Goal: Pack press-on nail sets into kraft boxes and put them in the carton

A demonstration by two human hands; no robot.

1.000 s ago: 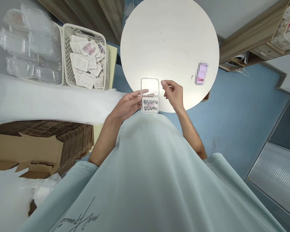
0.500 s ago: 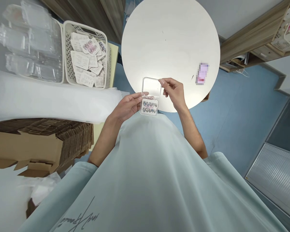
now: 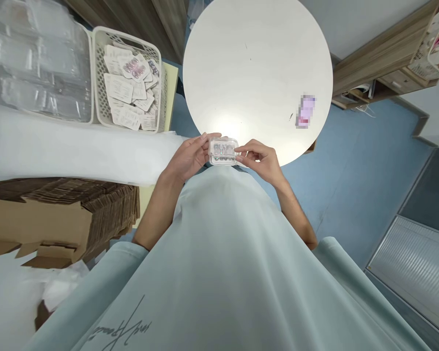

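A small clear plastic box (image 3: 224, 162) is between my hands, just above the near edge of the round table. Inside lies a card of press-on nails (image 3: 222, 149), seen through the tilted, partly lowered lid. My left hand (image 3: 190, 158) grips the box by its left side, some fingers hidden behind it. On the right, my right hand (image 3: 260, 160) pinches the lid's edge between thumb and fingertips.
The white round table (image 3: 258, 58) bears a blurred-out purple item (image 3: 306, 111). At left stand a basket (image 3: 160, 97) of nail cards, another container of clear plastic boxes (image 3: 54, 58), white sheeting (image 3: 76, 151) and a stack of folded cardboard boxes (image 3: 109, 204).
The lid has swung from upright down over the nail card. My right hand has come down and toward me with it, while my left hand keeps hold of the box.
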